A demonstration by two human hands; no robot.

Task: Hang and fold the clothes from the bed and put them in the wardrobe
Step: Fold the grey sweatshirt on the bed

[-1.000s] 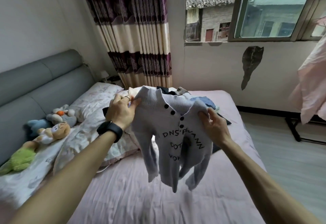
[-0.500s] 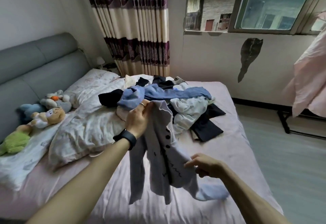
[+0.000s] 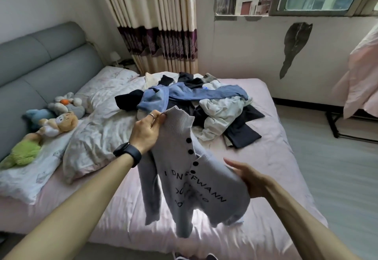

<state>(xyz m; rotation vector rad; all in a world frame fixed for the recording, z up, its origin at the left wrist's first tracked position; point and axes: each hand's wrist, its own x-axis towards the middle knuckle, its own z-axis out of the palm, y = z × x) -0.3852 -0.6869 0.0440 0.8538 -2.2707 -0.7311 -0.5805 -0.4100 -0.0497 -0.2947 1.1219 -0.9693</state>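
Sweater (image 3: 185,180) — left hand (image 3: 146,131) pinches, right hand (image 3: 248,176) touches.

Left forearm (image 3: 67,204): bare from the wrist to the lower frame edge.

Right forearm (image 3: 296,218): bare over the same length.

Left wrist: carries one black watch (image 3: 127,154). It consists of a wide matte band and a rounded rectangular case with a dark face. A thin light glint runs along the upper edge of the case.

Left hand (image 3: 146,135): carries one narrow, plain, silver-coloured ring (image 3: 151,115). The ring sits near the base of a finger; which finger cannot be determined.

Right hand (image 3: 248,178): bare.
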